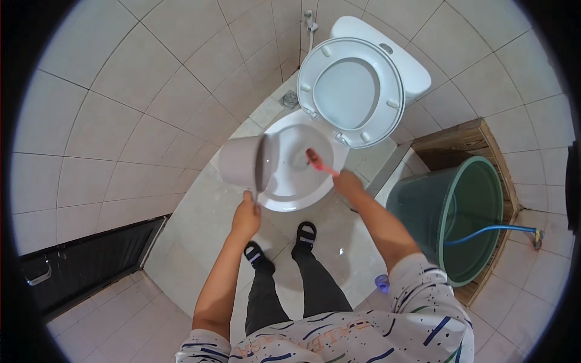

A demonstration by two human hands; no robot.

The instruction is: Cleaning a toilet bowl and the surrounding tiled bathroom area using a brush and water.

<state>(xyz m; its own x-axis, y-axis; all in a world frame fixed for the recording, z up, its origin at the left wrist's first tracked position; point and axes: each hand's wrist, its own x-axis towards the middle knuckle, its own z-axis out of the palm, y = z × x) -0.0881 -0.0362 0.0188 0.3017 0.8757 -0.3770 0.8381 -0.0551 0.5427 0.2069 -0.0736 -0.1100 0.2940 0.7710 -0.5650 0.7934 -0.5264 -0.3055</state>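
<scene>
My left hand (247, 216) grips the handle of a greyish-pink water dipper (237, 162), tipped on its side over the left rim of the toilet bowl (284, 204). The dipper's mouth faces the bowl. In my right hand (347, 183) is a pink-handled brush (319, 163), its dark reddish head hanging over the middle of the bowl. Whether the bristles touch the bowl I cannot tell. Behind the bowl, the toilet's white seat and lid (351, 92) stand raised against the tank (417, 77).
At right, a large green tub (417, 206) stands in front of wooden boards (448, 142), with a blue hose (484, 230) running into it from a wall tap (537, 239). A purple-blue object (382, 283) lies on the floor. A floor drain (289, 98) is beside the toilet; a dark door (97, 263) is at left.
</scene>
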